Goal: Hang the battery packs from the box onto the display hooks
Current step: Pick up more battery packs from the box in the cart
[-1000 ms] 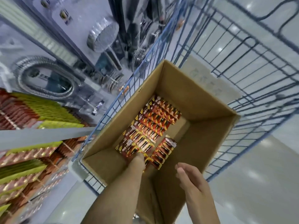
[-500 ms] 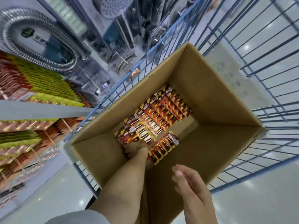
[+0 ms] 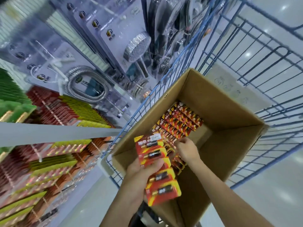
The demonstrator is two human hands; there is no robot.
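Left hand (image 3: pixel 142 171), lower centre of the frame: fingers and thumb curled round a fanned bundle of red-and-yellow battery packs (image 3: pixel 151 151), gripped at its middle. The bundle is raised above the near edge of the cardboard box (image 3: pixel 213 102), one end towards the frame centre, the other towards the bottom edge.

Right hand (image 3: pixel 186 149), centre of the frame: reaching inside the box, fingers bent down onto the packs lying there. Whether it pinches a pack cannot be told; the fingertips are blurred.

Remaining packs (image 3: pixel 178 122): lying flat in overlapping rows along the left side of the box floor, with bare cardboard showing to their right.

The box is open at the top and stands inside a blue wire cart (image 3: pixel 246 51) filling the right half of the frame.

Left of the frame: hanging rows of red and yellow-green packs (image 3: pixel 54 163) on the display, crossed by a grey shelf rail (image 3: pixel 49 133). Upper centre: a packaged shower head (image 3: pixel 136 46); a coiled metal hose (image 3: pixel 85 84) lower left of it.
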